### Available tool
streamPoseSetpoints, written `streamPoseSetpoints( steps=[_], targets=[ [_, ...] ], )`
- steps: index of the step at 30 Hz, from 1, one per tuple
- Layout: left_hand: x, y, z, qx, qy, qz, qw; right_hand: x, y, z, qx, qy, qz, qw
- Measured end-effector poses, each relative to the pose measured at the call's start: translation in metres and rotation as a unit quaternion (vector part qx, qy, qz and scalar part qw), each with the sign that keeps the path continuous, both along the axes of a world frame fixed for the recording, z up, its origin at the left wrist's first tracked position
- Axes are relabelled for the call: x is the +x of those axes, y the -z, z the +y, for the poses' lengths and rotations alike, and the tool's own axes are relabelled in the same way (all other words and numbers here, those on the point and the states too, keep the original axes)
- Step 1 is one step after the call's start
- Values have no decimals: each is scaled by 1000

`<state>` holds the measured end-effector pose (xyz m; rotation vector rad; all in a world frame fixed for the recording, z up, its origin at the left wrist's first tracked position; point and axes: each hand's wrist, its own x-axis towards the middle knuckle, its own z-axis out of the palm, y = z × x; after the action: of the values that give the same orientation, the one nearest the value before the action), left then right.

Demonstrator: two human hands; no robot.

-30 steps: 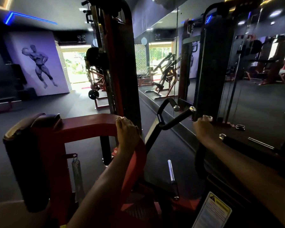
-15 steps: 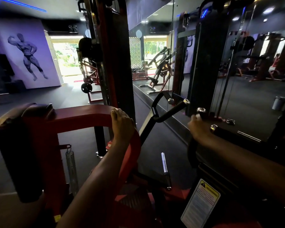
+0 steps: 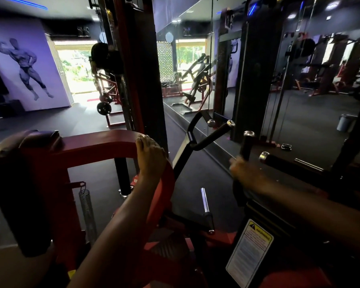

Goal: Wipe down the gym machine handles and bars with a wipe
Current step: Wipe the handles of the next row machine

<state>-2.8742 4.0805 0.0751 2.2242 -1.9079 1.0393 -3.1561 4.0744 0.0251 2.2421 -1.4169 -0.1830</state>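
Observation:
I am at a red gym machine. My left hand (image 3: pixel 151 159) lies on top of the curved red frame bar (image 3: pixel 92 146), fingers curled over its edge. Blurred, my right hand (image 3: pixel 245 173) is wrapped around the lower part of the upright black handle (image 3: pixel 246 146), whose chrome cap sticks up above it. A second black handle with a chrome end (image 3: pixel 283 163) lies just right of that hand. An angled black handle (image 3: pixel 212 136) stands between my two hands. No wipe shows; the right hand may hide it.
A black pad (image 3: pixel 19 183) is mounted at the frame's left end, with a spring (image 3: pixel 87 206) hanging below. A chrome peg (image 3: pixel 204 199) and a warning label (image 3: pixel 249 252) sit low in the middle. A weight tower (image 3: pixel 141 69) and a wall mirror (image 3: pixel 299 100) stand ahead.
My right hand has slid down the upright handle from its chrome top to its lower part. The left hand has stayed on the red bar. The camera has turned slightly right.

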Motion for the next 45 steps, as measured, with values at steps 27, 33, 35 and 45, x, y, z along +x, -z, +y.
streamPoseSetpoints(
  steps=[27,33,35,45],
  targets=[
    [2,13,-7,-59,63,24,996,-22,-39,-55,-31,105,-49,993],
    [5,17,-8,-84,61,-4,995,0,36,9,97,-43,-30,994],
    [5,19,-10,-90,74,7,993,0,20,9,163,-35,-118,979],
    [7,31,-15,-163,145,45,975,-10,25,4,-46,102,59,992]
  ],
)
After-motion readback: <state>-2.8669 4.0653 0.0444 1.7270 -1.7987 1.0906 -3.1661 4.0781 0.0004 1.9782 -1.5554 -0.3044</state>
